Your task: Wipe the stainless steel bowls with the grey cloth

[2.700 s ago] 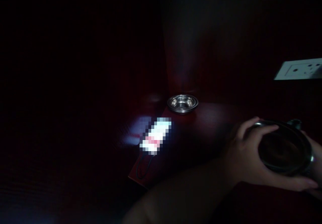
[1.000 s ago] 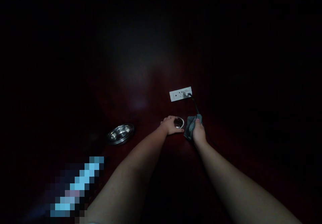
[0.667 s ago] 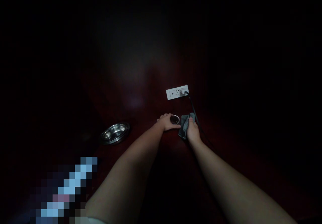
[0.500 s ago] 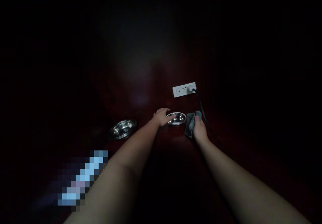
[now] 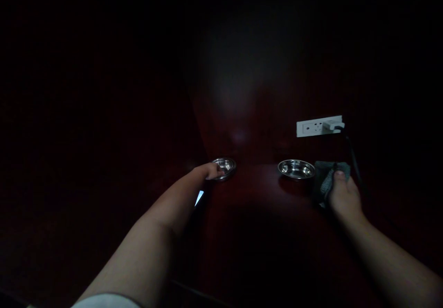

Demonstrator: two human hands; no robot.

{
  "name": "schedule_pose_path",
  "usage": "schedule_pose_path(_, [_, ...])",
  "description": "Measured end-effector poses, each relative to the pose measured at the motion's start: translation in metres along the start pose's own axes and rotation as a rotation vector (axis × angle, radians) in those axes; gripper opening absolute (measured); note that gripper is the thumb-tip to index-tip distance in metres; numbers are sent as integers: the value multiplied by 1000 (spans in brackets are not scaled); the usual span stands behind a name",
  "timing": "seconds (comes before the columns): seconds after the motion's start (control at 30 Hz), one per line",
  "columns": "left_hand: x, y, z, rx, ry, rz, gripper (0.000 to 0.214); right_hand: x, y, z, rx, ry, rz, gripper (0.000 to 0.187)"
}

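Observation:
The scene is very dark. My left hand [image 5: 211, 171] reaches out to a small steel bowl [image 5: 225, 165] on the dark red surface and touches its near rim; its fingers are curled on the rim. A second steel bowl [image 5: 296, 169] stands to the right, apart from both hands. My right hand [image 5: 342, 193] is closed on a grey cloth [image 5: 324, 181] that rests on the surface just right of that second bowl.
A white socket strip [image 5: 318, 126] sits on the wall behind, with a white plug and a black cable [image 5: 353, 153] running down past the cloth. A lit phone screen [image 5: 199, 197] peeks out beside my left forearm. The dark red tabletop [image 5: 256, 206] spreads between my arms.
My left hand let go of the bowl next to the cloth and moved left to the other bowl. The view swung left. My right hand kept the cloth.

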State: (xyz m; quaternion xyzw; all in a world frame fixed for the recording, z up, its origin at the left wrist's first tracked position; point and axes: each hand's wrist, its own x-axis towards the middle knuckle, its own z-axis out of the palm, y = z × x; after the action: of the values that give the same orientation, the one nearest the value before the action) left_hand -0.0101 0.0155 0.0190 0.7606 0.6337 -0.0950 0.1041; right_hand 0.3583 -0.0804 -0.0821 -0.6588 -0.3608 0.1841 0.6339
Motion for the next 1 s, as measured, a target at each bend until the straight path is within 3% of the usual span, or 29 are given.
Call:
schedule_pose_path(0.17, [0,6,12,49,-21,27,38,-3,-4,0,-50,-36,-23,59])
schedule_pose_path(0.57, [1,15,5,86,-35,-6,37,-4,-4,0,-10,-47,-74,46])
schedule_pose_path(1.0, [-6,17,0,80,-20,-31,37,-2,-2,0,-14,-66,-91,54])
